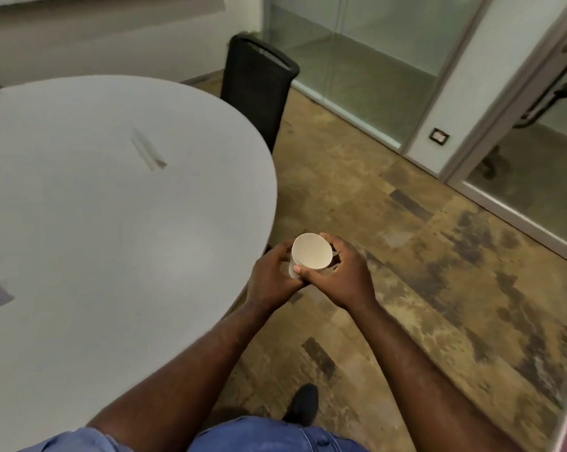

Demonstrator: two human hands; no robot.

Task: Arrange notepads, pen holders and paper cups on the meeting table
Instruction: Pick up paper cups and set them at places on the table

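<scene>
Head view: paper cups (310, 251) stacked, mouth up, between both hands; left hand (273, 275) and right hand (344, 272) fingers curled round stack; table (112, 207) left of fingers.

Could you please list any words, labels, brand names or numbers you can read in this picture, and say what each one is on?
There is no readable text.
Paper cup, held by the left hand and the right hand: plain, no print visible.
Wall plate beside the glass door: too small to read.
Table: the blurred marks carry no legible lettering.
</scene>
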